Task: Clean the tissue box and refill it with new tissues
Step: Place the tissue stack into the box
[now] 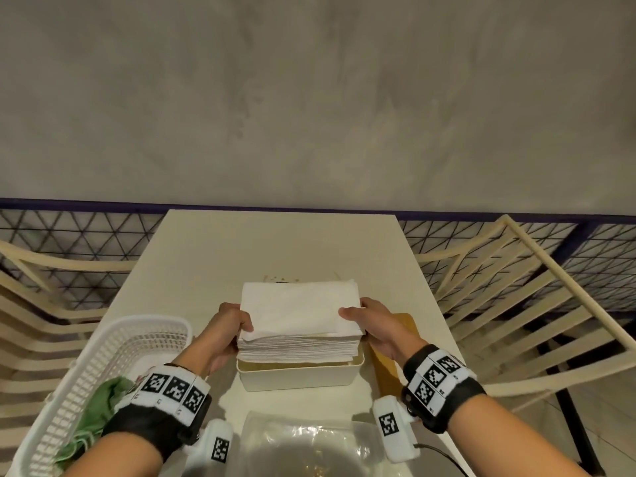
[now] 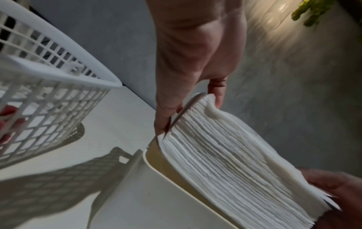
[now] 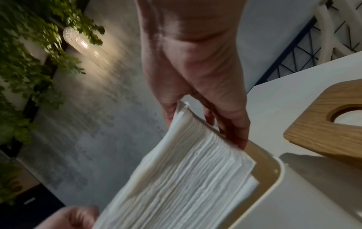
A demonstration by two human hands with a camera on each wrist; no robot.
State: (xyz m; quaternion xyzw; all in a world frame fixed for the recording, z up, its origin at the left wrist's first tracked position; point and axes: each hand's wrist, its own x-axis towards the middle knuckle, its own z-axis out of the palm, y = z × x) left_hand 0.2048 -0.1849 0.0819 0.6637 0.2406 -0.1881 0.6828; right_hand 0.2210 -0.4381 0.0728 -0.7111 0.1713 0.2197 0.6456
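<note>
A thick stack of white tissues [image 1: 299, 318] hangs just above the open cream tissue box [image 1: 299, 376], its bottom layers at the box's rim. My left hand [image 1: 230, 325] grips the stack's left end, thumb on top and fingers underneath. At the stack's right end my right hand [image 1: 368, 321] grips in the same way. The left wrist view shows the stack's edge [image 2: 225, 162] over the box [image 2: 176, 193]. In the right wrist view the stack [image 3: 186, 178] enters the box's corner [image 3: 274, 178]. The wooden lid [image 1: 389, 349] with its round hole [image 3: 348, 117] lies on the table right of the box.
A white plastic basket [image 1: 103, 356] holding a green cloth [image 1: 96, 414] stands at the left. An empty clear plastic wrapper [image 1: 303, 438] lies near the front edge. The table [image 1: 275, 246] is cream, with slatted chairs [image 1: 516, 304] on both sides and a grey wall behind.
</note>
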